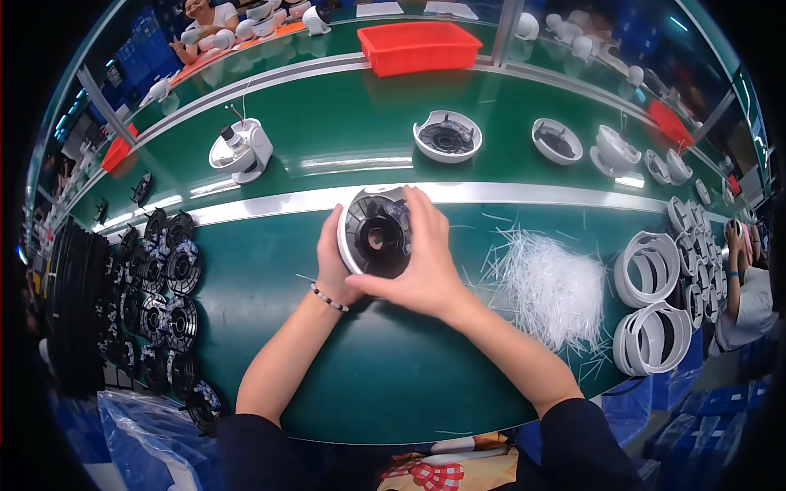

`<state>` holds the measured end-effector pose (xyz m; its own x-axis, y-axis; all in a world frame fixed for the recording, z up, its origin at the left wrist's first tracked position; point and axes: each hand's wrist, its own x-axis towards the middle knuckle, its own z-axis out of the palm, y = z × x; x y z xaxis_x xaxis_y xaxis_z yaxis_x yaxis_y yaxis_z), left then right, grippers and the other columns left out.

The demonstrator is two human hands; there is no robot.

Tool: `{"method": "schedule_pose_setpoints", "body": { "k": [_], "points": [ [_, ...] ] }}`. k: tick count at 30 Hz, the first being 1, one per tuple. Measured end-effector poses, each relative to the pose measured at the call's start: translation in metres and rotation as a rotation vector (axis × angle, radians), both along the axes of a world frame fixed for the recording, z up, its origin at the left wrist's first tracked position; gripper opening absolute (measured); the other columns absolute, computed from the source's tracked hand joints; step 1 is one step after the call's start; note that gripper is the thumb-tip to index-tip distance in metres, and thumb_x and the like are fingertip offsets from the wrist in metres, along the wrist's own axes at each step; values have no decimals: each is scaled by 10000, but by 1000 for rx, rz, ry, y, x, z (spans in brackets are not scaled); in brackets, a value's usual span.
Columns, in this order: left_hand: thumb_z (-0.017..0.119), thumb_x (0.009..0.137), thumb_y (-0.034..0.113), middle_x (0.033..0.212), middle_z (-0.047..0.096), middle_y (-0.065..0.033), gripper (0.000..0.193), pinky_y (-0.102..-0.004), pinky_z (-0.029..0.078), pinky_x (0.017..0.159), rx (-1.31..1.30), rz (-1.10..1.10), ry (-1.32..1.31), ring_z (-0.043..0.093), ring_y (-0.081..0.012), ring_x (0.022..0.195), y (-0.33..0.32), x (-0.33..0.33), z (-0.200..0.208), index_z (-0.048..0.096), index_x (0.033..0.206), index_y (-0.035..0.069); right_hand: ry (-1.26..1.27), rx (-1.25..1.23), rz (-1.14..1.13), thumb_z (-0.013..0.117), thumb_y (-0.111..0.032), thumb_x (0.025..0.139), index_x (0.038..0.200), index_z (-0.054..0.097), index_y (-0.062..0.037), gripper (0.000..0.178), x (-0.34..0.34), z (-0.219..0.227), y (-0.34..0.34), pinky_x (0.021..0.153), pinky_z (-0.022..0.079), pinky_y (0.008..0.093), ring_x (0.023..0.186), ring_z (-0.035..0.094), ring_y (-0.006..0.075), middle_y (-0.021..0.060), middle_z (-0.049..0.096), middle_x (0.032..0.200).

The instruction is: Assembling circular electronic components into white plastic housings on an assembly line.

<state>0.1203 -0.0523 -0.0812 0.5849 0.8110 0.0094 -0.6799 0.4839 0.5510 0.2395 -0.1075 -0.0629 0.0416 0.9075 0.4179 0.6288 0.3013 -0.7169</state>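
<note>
Above the green table, near the metal strip, both my hands hold one round white housing (345, 231) with a black disc-shaped insert (360, 237) seated inside it. The insert has a round hole in its middle. My left hand (329, 255) is wrapped round the housing's left side, with part of its fingers hidden behind it. Across the right rim lies my right hand (429, 254), its fingers at the top and its thumb at the lower edge. The housing is tilted, its open side facing me.
Black discs (182, 266) stand in rows at the left. At the right lie a heap of thin white strips (557, 290) and stacked white rings (647, 270). Beyond the metal strip, white housings (448, 137), a white camera-like unit (241, 151) and a red bin (420, 49) stand. People sit farther off.
</note>
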Motion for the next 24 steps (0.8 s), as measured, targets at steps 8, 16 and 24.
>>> {"method": "schedule_pose_setpoints", "body": {
  "k": [8, 16, 24],
  "points": [
    [152, 811, 634, 1141, 477, -138, 758, -359, 397, 900, 16, -47, 61, 480, -236, 1047, -6, 3, 3, 392, 1191, 23, -69, -4, -2, 784, -403, 469, 1252, 152, 76, 1115, 3, 0, 3, 951, 259, 447, 1146, 253, 390, 260, 234, 1248],
    [259, 837, 559, 1087, 516, -137, 649, -364, 431, 866, -48, -154, 35, 518, -237, 994, -1, -8, 6, 430, 1154, 18, -127, -49, 193, 782, -395, 454, 1275, 152, 51, 1127, 14, 8, 6, 947, 261, 452, 1123, 285, 401, 247, 245, 1250],
    [425, 773, 399, 1025, 562, -119, 503, -347, 431, 839, 65, -20, 13, 543, -236, 927, 16, 6, 4, 502, 1073, 1, -182, 189, -36, 745, -430, 458, 1289, 103, 42, 1152, 6, -2, 10, 955, 216, 489, 1200, 188, 435, 262, 166, 1312]
  ]
}}
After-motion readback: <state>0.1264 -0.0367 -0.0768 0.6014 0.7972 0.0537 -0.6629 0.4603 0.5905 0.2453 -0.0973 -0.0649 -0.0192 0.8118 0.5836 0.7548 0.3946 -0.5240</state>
